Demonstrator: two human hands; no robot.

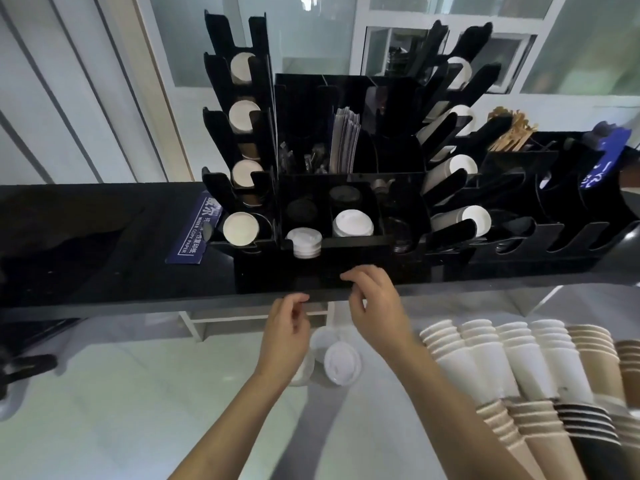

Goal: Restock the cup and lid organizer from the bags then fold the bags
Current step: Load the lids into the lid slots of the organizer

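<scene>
A black desk (pixel 104 271) crosses mid-frame, organizer (pixel 332 216) on it. My left hand (pixel 285 332) and right hand (pixel 375 306) hover half-curled, empty; I should grab lids (pixel 341 363) squarely.

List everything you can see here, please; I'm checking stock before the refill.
organizer: one, black, on the counter
counter: one, black, across the middle
lid stacks: two white, two dark, front compartments
cups in left column: four slots, white bottoms showing
cups in right column: four or more, white, tilted
stir sticks: a bunch, wooden, upper right
loose cup stacks: several, white and brown, lower right
lids below the hands: white, count unclear
left hand: empty
right hand: empty
</scene>
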